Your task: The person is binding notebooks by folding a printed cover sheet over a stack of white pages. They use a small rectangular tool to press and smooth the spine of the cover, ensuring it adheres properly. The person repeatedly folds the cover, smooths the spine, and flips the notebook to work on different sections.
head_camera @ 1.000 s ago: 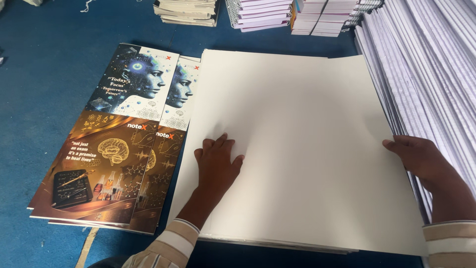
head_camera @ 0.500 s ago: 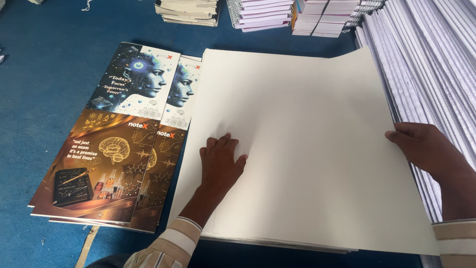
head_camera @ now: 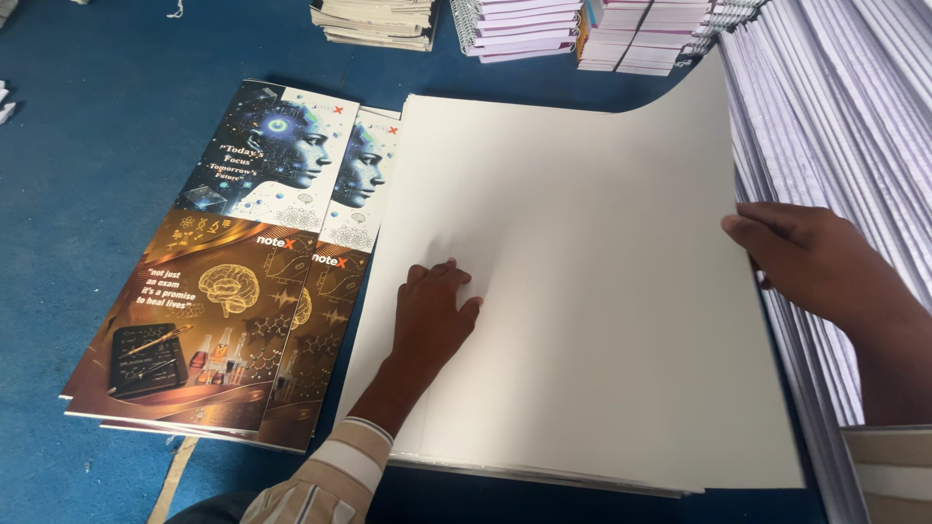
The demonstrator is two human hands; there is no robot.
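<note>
- The stack of blank cream sheets (head_camera: 582, 291) is the biggest thing here, lying flat on the blue surface (head_camera: 87, 194) between the two hands. Its top sheet is large, thin and floppy — it bows upward at the far right corner rather than staying rigid, so it looks light but prone to creasing if lifted by one point alone.
- Right of the right hand rises a tall slanted bank of stacked white sheets (head_camera: 835, 136), edges fanned.
- Left of the left hand lie printed covers (head_camera: 223, 281), glossy and overlapped, dark blue above and amber below.
- Beyond both hands, at the far edge, sit piles of bound notebooks (head_camera: 544, 24).
- The right hand (head_camera: 815, 267) holds the top sheet at its right edge, fingers curled over it — a fair grip point, since the edge is free there.
- The left hand (head_camera: 432, 315) lies flat and spread, palm down, pressing the sheet near its lower left; it grasps nothing.
</note>
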